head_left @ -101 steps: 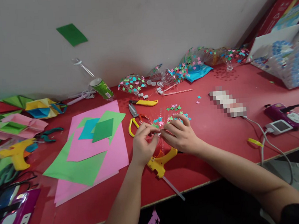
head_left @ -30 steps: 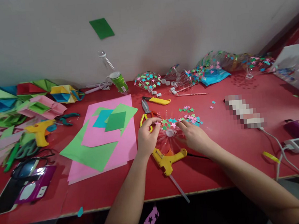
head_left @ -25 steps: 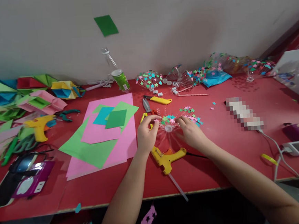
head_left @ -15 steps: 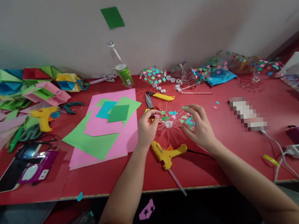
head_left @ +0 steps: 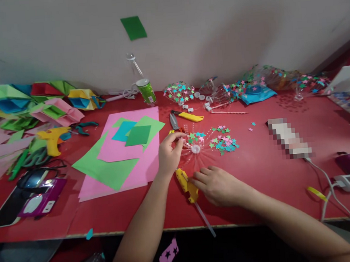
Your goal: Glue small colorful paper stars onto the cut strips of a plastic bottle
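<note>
My left hand (head_left: pixel 170 153) pinches the left edge of a clear plastic bottle top cut into spread strips (head_left: pixel 195 148), with small paper stars along its far strips. Just in front of it lies a yellow glue gun (head_left: pixel 183 180), a glue stick poking out toward the table's front edge. My right hand (head_left: pixel 220 186) has its fingers curled over the glue gun's handle, hiding most of it. To the right of the bottle top is a loose pile of green, pink and blue paper stars (head_left: pixel 226 143). Behind my left hand are scissors (head_left: pixel 174 121) and a yellow box cutter (head_left: pixel 192 116).
Pink and green paper sheets (head_left: pixel 120 171) lie to the left. Finished star-covered plastic pieces (head_left: pixel 179 92) stand along the wall beside a green can (head_left: pixel 146 91). A second glue gun (head_left: pixel 53 140) and folded paper shapes (head_left: pixel 56 112) fill the far left. A white cable (head_left: pixel 330 175) runs at right.
My right hand has left the star pile, moving down and left onto the glue gun's handle. The left hand keeps its pinch at the plastic piece. The view has shifted slightly.
</note>
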`<action>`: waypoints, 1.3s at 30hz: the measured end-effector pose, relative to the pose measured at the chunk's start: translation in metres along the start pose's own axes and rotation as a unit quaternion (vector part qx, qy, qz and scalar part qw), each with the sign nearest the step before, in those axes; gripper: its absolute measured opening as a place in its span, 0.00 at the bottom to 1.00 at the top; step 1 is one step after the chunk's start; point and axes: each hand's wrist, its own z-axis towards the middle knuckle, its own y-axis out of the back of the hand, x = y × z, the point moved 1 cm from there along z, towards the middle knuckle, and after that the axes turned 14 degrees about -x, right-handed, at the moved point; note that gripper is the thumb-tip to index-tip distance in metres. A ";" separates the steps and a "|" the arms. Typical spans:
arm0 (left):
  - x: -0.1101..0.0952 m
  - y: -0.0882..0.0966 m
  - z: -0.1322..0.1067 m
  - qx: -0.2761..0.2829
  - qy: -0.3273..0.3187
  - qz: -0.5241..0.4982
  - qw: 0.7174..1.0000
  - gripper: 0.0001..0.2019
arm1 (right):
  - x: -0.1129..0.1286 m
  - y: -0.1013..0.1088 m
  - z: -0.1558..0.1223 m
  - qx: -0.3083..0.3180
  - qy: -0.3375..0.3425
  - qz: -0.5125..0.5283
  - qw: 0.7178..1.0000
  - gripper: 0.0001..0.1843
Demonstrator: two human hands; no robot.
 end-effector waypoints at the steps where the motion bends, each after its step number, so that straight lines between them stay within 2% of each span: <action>1: 0.001 0.000 0.000 -0.001 0.000 -0.001 1.000 0.08 | -0.001 -0.003 -0.001 0.003 -0.006 -0.012 1.000 0.18; 7: -0.002 0.003 0.001 -0.022 -0.011 0.012 1.000 0.09 | -0.001 -0.016 -0.002 0.019 -0.017 -0.029 0.999 0.15; 10: -0.007 0.007 0.002 -0.049 -0.023 0.015 0.998 0.08 | 0.001 -0.010 -0.002 0.029 -0.018 0.005 0.999 0.14; 13: -0.010 0.014 0.004 -0.096 -0.023 -0.034 0.995 0.08 | 0.002 0.005 -0.004 0.023 -0.011 0.059 0.998 0.14; 16: -0.010 0.020 0.008 -0.151 -0.015 -0.100 0.983 0.08 | 0.000 0.020 -0.007 -0.028 -0.019 0.084 0.996 0.17; 19: -0.010 0.022 0.011 -0.180 0.004 -0.149 0.972 0.09 | -0.008 0.026 -0.011 -0.139 -0.038 0.075 0.987 0.16; 22: -0.012 0.018 0.008 -0.146 0.032 -0.179 0.972 0.08 | -0.018 0.029 -0.014 -0.291 -0.085 0.073 0.950 0.10; 24: -0.016 0.011 -0.001 -0.094 0.048 -0.183 0.977 0.07 | -0.023 0.030 -0.015 -0.388 -0.131 0.099 0.907 0.06; 26: -0.021 0.002 -0.014 -0.029 0.053 -0.174 0.983 0.08 | -0.025 0.031 -0.016 -0.453 -0.161 0.131 0.867 0.05; 27: -0.024 -0.003 -0.022 0.005 0.046 -0.160 0.986 0.08 | -0.025 0.030 -0.016 -0.469 -0.167 0.144 0.855 0.05; 29: -0.026 -0.010 -0.038 0.045 -0.011 -0.134 0.990 0.07 | -0.024 0.029 -0.015 -0.483 -0.168 0.163 0.844 0.03; 32: -0.024 -0.016 -0.054 0.050 -0.083 -0.131 0.987 0.06 | -0.022 0.025 -0.013 -0.494 -0.158 0.162 0.840 0.03; 35: -0.019 -0.018 -0.060 0.060 -0.100 -0.129 0.985 0.09 | -0.021 0.022 -0.011 -0.489 -0.155 0.122 0.850 0.02; 39: -0.016 -0.019 -0.060 0.059 -0.099 -0.110 0.987 0.12 | -0.023 0.021 -0.011 -0.486 -0.166 0.117 0.850 0.02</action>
